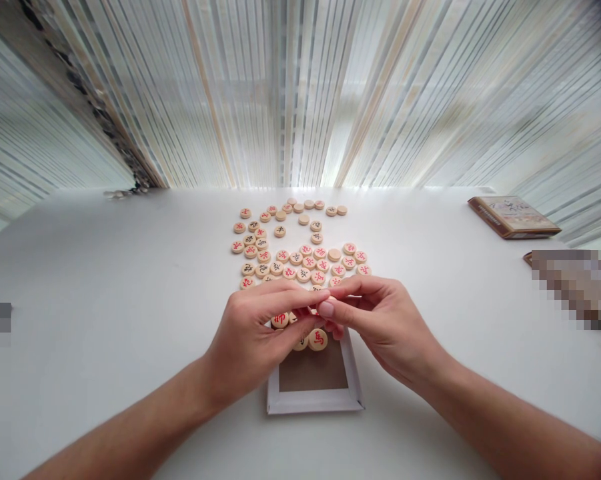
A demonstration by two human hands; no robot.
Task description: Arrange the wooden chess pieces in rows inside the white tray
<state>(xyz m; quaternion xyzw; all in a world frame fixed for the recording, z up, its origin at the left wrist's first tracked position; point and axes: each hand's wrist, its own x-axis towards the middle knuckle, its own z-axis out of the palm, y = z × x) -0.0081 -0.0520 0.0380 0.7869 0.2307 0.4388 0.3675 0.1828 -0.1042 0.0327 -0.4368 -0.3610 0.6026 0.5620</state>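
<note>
My left hand (257, 323) and my right hand (387, 310) meet at the fingertips above a shallow white box tray (315, 401) with a brown bottom. Between my right thumb and forefinger is a pale wooden Chinese chess piece (330, 300), mostly covered by the fingers. The left fingers and thumb close together beside it; what lies between them is hidden. Below, the tray holds several round pieces, among them one with a red character (319, 339) and another red-marked piece (279, 320) at the left. My hands cover the tray's far part.
Many loose Chinese chess pieces (289, 273), red-marked, black-marked and blank side up, lie on the white table (105, 300) beyond the tray. A flat printed box (513, 217) lies at the far right, near a blurred-out object (575, 283). A striped string curtain (300, 93) hangs behind the table.
</note>
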